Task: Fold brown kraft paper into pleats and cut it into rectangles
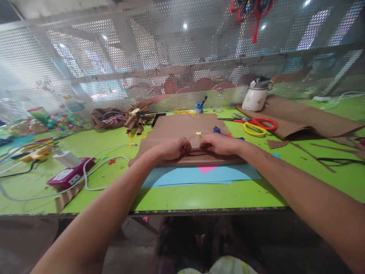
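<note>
Brown cardboard sheet point(182, 131) lying flat on the green bench point(199, 196), set back from the near edge and roughly midway between the left and right ends. Left hand point(173, 147) and right hand point(218, 144) rest side by side on the sheet's near part, almost touching; both are curled shut, fingers pinched on a fold or strip of the cardboard between them, the exact grip hidden by the knuckles. A small yellow scrap point(198, 133) sits on the sheet just behind the hands.

Blue paper point(199, 176) lies under the sheet's near edge and projects toward the bench's near edge, with a pink piece point(207, 168) showing at its top.

Toward the right back: red-handled scissors point(261, 122) and yellow-handled scissors point(253, 130), touching, beside a second large brown sheet point(302, 118) on which a white bottle point(256, 97) stands upright.

At the back edge, a small blue pot point(199, 108). Back left of the sheet, a bundle of rolled cardboard tubes point(137, 121).

Near the left end: a pink device point(70, 176) with white cables point(108, 160), and a yellow glue gun point(35, 152). Perforated metal screen point(142, 57) along the back edge.
</note>
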The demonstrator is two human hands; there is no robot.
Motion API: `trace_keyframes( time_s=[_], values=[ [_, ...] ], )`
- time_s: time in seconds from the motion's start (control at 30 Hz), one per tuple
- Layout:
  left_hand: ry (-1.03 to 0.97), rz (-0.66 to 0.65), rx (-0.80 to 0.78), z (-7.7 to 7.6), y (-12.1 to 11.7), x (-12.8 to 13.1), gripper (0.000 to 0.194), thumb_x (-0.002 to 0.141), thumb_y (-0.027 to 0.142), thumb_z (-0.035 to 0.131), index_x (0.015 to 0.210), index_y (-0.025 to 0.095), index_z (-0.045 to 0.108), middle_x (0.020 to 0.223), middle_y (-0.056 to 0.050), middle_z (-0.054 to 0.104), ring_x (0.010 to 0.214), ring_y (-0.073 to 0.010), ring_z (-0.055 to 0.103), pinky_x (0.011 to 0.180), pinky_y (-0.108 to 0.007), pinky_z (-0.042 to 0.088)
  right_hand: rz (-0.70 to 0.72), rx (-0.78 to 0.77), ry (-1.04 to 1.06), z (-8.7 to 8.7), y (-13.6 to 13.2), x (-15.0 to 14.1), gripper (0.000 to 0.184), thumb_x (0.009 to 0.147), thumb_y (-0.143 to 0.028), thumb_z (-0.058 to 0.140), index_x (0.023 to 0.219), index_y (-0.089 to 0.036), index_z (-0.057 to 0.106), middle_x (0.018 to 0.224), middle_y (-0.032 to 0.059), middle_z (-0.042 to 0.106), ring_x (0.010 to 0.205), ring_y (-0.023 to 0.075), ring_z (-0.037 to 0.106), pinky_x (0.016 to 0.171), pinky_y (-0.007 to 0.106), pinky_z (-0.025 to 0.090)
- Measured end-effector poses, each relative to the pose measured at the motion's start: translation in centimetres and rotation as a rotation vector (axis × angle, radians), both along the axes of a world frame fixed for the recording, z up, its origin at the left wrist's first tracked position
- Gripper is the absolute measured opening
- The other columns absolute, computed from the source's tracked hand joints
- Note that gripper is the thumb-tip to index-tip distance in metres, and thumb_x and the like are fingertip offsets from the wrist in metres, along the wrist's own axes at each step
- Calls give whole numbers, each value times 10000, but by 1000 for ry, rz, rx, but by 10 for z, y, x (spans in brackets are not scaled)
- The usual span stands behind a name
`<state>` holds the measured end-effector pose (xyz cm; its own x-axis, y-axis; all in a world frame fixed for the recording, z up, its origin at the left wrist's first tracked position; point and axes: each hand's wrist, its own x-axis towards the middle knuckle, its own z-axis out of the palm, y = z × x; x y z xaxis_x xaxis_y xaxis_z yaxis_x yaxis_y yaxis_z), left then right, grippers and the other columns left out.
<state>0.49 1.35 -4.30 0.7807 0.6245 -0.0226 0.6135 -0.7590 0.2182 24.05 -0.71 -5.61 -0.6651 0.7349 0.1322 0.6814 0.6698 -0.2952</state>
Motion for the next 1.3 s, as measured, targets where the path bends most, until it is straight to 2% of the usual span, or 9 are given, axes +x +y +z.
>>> trace_keyframes(
  time_s=[0.17, 0.3, 0.43, 0.53, 0.67, 0.83, 1.13, 1.3],
  values=[
    [17, -16, 15, 6, -7, -2, 340, 753, 85, 465, 1028, 165, 648, 982, -71, 632, 824, -163, 574, 703, -232, 417, -20, 59, -61, 5, -8, -10, 139, 816, -150, 556, 876, -147, 681, 918, 104, 679, 819, 198, 594, 694, 264, 413],
    [54, 7, 67, 8, -11, 6, 273, 775, 130, 473, 968, 169, 662, 904, -65, 643, 755, -160, 569, 643, -229, 401, -97, 144, -53, 4, -11, -20, 105, 826, -235, 582, 801, -159, 651, 826, 85, 669, 753, 185, 580, 642, 260, 382],
    [31, 23, 102, 2, -7, 10, 245, 791, 139, 450, 916, 162, 659, 851, -60, 646, 710, -153, 554, 634, -234, 397, -66, 125, -19, 0, -8, -18, 70, 818, -190, 583, 807, -166, 647, 832, 67, 658, 769, 169, 573, 665, 247, 388],
    [8, 1, 71, -1, -3, 4, 277, 777, 106, 448, 955, 167, 651, 903, -62, 648, 770, -154, 569, 672, -229, 411, -9, 92, -8, -1, -6, -10, 119, 804, -120, 569, 860, -162, 665, 882, 67, 646, 816, 169, 567, 716, 248, 403],
    [15, -12, 41, 2, -4, -3, 341, 756, 74, 459, 1029, 169, 640, 979, -75, 638, 836, -165, 581, 707, -233, 421, 55, 84, 2, -2, -7, 0, 188, 822, -86, 521, 911, -144, 676, 912, 82, 618, 831, 175, 554, 740, 263, 416],
    [35, -25, 33, 9, -13, -3, 400, 721, 21, 459, 1049, 167, 635, 967, -69, 617, 799, -155, 574, 687, -227, 416, 59, 93, 24, -5, -11, 4, 206, 829, -86, 506, 930, -152, 673, 922, 84, 611, 827, 180, 550, 725, 267, 413],
    [-10, -106, 90, 13, -29, -2, 220, 816, 115, 490, 948, 165, 659, 882, -70, 559, 716, -140, 549, 686, -233, 403, 91, 141, -3, -4, -10, 5, 210, 791, -37, 517, 864, -146, 681, 852, 73, 615, 775, 167, 550, 679, 251, 397],
    [-7, -116, 112, 14, -29, -2, 220, 826, 130, 488, 939, 172, 671, 847, -64, 563, 719, -146, 548, 692, -236, 401, 70, 164, -36, -4, -13, 4, 172, 800, -67, 528, 853, -155, 666, 864, 71, 609, 778, 168, 552, 682, 250, 393]
  ],
)
